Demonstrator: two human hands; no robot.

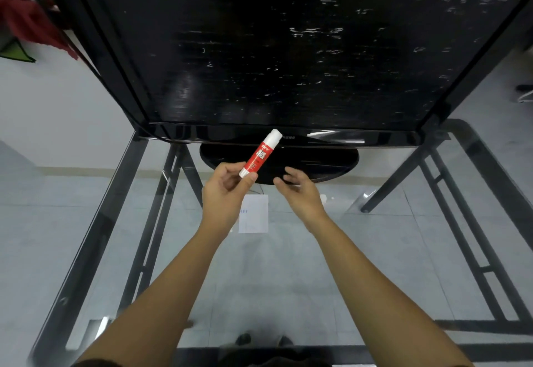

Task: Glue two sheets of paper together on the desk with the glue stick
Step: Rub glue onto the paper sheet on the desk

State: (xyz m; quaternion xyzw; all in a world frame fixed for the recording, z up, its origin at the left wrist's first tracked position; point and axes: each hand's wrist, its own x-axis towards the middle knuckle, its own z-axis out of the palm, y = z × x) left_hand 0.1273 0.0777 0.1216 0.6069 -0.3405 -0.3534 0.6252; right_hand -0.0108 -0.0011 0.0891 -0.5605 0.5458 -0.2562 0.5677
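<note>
Pinching glue stick (pixel 261 153) by its base in left hand (pixel 227 192), with right hand (pixel 300 190) loose-fingered, empty. Could fumble it onto paper (pixel 255 216) near far edge of tabletop (pixel 375 251) while uncapping.

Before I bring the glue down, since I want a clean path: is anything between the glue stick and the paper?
Nothing visible does. The left hand holds the glue stick above the paper, which lies bare on the glass desk; the right hand hovers open nearby.
</note>
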